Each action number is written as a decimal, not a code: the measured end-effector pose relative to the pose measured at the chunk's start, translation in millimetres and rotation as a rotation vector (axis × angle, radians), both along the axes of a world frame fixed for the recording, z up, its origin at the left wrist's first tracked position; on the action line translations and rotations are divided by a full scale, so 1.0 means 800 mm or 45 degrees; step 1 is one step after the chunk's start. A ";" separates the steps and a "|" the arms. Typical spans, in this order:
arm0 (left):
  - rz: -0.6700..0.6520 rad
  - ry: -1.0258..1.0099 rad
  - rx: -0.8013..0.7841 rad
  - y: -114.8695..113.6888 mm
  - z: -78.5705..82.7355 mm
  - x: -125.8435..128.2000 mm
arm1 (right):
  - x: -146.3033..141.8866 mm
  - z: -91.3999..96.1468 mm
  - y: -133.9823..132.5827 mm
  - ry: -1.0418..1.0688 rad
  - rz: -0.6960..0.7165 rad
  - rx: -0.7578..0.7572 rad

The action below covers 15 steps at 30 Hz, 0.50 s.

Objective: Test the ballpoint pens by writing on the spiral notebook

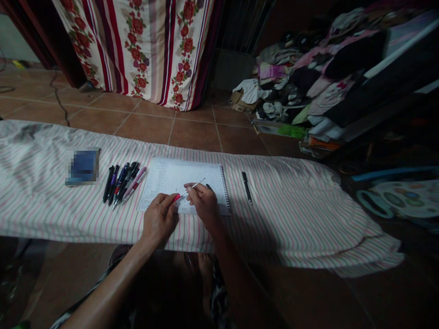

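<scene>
Pinching a pen (187,191) over the notebook (171,176), left hand (159,219) on its red end, right hand (205,201) on the thin tip for steadiness, with spare pens (123,183) at nine o'clock.

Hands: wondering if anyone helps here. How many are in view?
2: left hand and right hand, both pinching a red pen over the notebook. None seem hidden.

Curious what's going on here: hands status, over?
Left hand, right hand both pinching pen refill. Over spiral notebook. Pens lie left, clear.
</scene>
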<state>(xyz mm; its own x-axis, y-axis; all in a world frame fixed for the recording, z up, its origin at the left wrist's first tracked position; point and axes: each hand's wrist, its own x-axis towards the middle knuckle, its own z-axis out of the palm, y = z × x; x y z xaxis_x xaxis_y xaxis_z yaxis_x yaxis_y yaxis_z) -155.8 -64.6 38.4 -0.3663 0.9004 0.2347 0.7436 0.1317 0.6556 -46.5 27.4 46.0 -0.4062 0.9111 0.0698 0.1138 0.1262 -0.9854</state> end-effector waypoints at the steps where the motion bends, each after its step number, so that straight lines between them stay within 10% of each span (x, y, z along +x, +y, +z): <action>1: -0.006 -0.001 0.008 0.000 0.000 0.000 | 0.000 -0.001 -0.001 -0.002 0.006 -0.003; 15: -0.064 -0.207 0.103 0.002 -0.011 0.003 | -0.005 0.001 -0.010 -0.038 0.120 -0.042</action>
